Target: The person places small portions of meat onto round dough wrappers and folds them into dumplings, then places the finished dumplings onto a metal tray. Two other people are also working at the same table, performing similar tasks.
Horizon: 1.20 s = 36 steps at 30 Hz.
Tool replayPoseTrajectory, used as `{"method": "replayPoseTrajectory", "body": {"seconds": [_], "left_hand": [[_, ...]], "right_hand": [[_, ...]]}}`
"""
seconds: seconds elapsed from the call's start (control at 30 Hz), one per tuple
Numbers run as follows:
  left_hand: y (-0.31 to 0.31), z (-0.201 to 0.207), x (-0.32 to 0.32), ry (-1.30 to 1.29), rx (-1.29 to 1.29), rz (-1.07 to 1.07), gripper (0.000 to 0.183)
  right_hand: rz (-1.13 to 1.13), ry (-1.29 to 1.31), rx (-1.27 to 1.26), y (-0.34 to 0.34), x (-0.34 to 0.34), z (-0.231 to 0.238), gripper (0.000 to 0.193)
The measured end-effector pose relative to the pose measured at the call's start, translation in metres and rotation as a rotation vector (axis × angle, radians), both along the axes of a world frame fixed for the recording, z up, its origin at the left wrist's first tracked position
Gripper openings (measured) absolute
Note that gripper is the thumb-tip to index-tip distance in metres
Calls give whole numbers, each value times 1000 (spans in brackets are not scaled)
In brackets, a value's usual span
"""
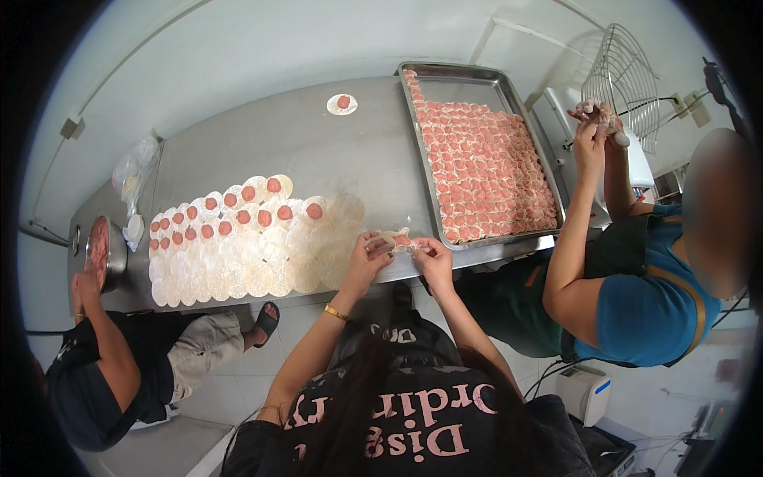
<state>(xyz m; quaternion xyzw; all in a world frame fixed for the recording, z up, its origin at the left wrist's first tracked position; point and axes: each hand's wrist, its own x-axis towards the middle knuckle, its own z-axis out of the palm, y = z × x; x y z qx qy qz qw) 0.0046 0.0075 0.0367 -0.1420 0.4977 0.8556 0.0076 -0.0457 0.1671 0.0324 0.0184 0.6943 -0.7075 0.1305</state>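
Note:
At the front edge of the steel table, my left hand [372, 254] and my right hand [434, 260] pinch opposite sides of a dumpling wrapper [403, 238] with pink minced meat in its middle. To my left lie overlapping rows of round pale wrappers [246, 262]; the far rows carry small meat balls [265, 217], the near ones are bare. Just beyond my right hand stands a deep metal tray [436, 215], mostly filled with close rows of small dumplings [485, 171]. One more wrapper with a meat ball [342, 104] lies alone near the table's far side.
At the left end, a person in black has their hands at a metal bowl [118, 246] of minced meat. A plastic bag [137, 167] sits behind it. On the right, a person in blue [636, 310] holds floury hands [600, 123] raised near a wire rack [624, 79].

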Motion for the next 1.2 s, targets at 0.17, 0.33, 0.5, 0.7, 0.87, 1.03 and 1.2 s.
{"method": "replayPoseTrajectory", "body": {"seconds": [0.17, 0.33, 0.5, 0.7, 0.87, 1.03, 1.2], "left_hand": [[-4, -6, -1, -71, -44, 6, 31], [-6, -12, 0, 94, -513, -17, 19], [-5, -14, -1, 172, -794, -146, 20], [3, -14, -2, 109, -824, -98, 27], [6, -15, 0, 95, -872, -87, 35], [3, -21, -2, 138, -896, -166, 37], [3, -27, -2, 132, -924, -161, 36]], "right_hand": [[71, 0, -19, -2, 1, 9, 29], [146, -14, 68, 0, 0, 4, 34], [219, 222, 312, 1, -7, -11, 36], [233, 486, 502, 1, -5, -9, 38], [246, 403, 573, 4, 0, -1, 30], [266, 406, 679, 5, 0, -1, 26], [277, 421, 625, 6, 1, -1, 29]]}}
